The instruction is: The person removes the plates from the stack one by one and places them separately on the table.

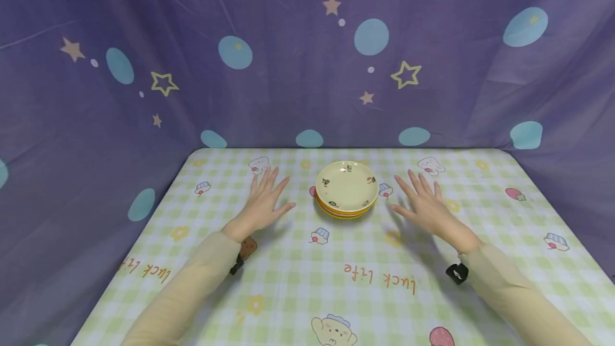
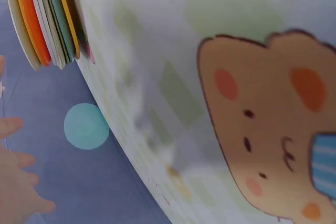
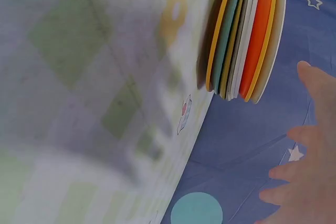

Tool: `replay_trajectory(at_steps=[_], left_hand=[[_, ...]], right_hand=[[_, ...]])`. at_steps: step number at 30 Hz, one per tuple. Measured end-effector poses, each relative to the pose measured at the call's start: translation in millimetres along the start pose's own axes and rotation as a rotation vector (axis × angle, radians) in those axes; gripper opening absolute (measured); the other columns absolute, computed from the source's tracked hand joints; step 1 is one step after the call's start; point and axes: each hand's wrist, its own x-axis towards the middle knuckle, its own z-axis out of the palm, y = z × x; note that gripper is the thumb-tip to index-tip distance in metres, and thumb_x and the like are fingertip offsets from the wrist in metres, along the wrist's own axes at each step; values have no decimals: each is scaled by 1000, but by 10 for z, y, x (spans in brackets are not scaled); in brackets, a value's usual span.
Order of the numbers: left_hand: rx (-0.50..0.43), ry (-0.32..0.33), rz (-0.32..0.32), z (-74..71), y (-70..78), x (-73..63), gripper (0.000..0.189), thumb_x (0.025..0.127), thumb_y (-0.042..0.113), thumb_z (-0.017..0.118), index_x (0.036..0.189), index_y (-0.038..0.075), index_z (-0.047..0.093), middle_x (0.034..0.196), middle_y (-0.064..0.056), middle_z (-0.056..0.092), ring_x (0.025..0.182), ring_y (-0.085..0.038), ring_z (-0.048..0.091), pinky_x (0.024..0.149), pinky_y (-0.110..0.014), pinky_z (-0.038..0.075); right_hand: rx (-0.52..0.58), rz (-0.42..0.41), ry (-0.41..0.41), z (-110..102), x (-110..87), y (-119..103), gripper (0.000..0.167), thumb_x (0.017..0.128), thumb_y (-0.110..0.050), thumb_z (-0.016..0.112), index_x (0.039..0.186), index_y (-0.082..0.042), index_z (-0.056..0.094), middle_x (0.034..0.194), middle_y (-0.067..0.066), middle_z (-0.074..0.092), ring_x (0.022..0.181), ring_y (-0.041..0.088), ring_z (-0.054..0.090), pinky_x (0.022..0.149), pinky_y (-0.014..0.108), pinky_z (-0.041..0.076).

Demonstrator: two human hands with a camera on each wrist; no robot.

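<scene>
A stack of several plates (image 1: 347, 188) sits on the table between my two hands, topped by a cream plate with small printed motifs. Seen edge-on in the right wrist view, the plate stack (image 3: 244, 40) has yellow, teal, white, orange and cream rims. My left hand (image 1: 261, 203) is to the left of the stack, fingers spread, holding nothing. On the other side, my right hand (image 1: 425, 207) hovers with its fingers straight and apart, nothing in it. Both hands are apart from the plates and cast shadows on the cloth.
A green-and-white checked tablecloth (image 1: 288, 282) with printed cartoons and lettering covers the table. Behind it and to the left hangs a purple curtain (image 1: 288, 95) with stars and blue spots. A dark strap piece (image 1: 457, 273) shows at the right wrist.
</scene>
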Motion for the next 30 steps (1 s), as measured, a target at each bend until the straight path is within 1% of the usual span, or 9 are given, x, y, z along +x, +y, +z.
replay_trajectory(at_steps=[3, 6, 9, 13, 17, 21, 26, 28, 30], left_hand=[[-8, 7, 3, 13, 17, 57, 68, 102, 34, 63, 153, -5, 43, 163, -35, 18, 152, -52, 7, 120, -69, -1], [-35, 33, 12, 36, 40, 119, 64, 102, 31, 64, 151, -6, 45, 162, -36, 22, 151, -54, 11, 121, -68, 0], [-73, 63, 23, 57, 73, 187, 60, 102, 27, 65, 148, -8, 47, 158, -38, 27, 149, -55, 16, 121, -68, 3], [-119, 81, 13, 83, 133, 271, 58, 102, 24, 64, 147, -9, 47, 156, -37, 32, 149, -54, 20, 121, -67, 5], [-197, 99, -18, 132, 194, 342, 54, 103, 20, 61, 147, -9, 47, 155, -36, 36, 148, -52, 25, 122, -64, 9], [-312, 102, -67, 185, 266, 386, 53, 104, 17, 60, 148, -9, 46, 154, -34, 39, 146, -49, 30, 122, -61, 17], [-452, 94, -130, 241, 357, 433, 52, 104, 13, 60, 148, -10, 46, 152, -32, 42, 143, -46, 38, 121, -56, 27], [-491, 85, -152, 263, 384, 452, 51, 104, 12, 59, 147, -11, 46, 152, -32, 42, 142, -45, 40, 120, -55, 29], [-522, 78, -175, 292, 399, 469, 50, 104, 12, 58, 148, -11, 45, 152, -32, 43, 142, -45, 40, 120, -54, 30]], right_hand=[[26, -5, 6, 10, 57, -30, 74, 103, -36, 62, 159, 3, 32, 163, 37, 12, 148, 59, 7, 116, 74, -5], [48, -15, 17, 27, 117, -48, 72, 103, -32, 63, 158, 4, 33, 162, 38, 14, 148, 60, 10, 117, 73, 0], [73, -41, 36, 43, 177, -63, 69, 103, -25, 63, 157, 7, 33, 161, 39, 18, 146, 60, 15, 118, 72, 8], [131, -62, 49, 67, 252, -78, 66, 104, -18, 63, 156, 9, 32, 160, 39, 22, 144, 60, 22, 118, 70, 18], [208, -57, 57, 105, 321, -88, 65, 104, -17, 62, 155, 11, 33, 158, 40, 25, 143, 59, 26, 117, 69, 22], [269, -47, 89, 149, 382, -113, 61, 104, -16, 61, 151, 14, 37, 154, 40, 33, 142, 56, 32, 117, 66, 26], [365, 2, 121, 219, 448, -141, 56, 104, -13, 61, 149, 14, 41, 150, 39, 41, 130, 55, 49, 108, 63, 42], [406, 35, 123, 247, 468, -151, 54, 104, -11, 60, 148, 15, 42, 148, 39, 43, 124, 55, 55, 103, 60, 49], [442, 69, 124, 272, 482, -162, 53, 104, -9, 60, 148, 15, 42, 146, 39, 45, 121, 54, 57, 100, 58, 51]])
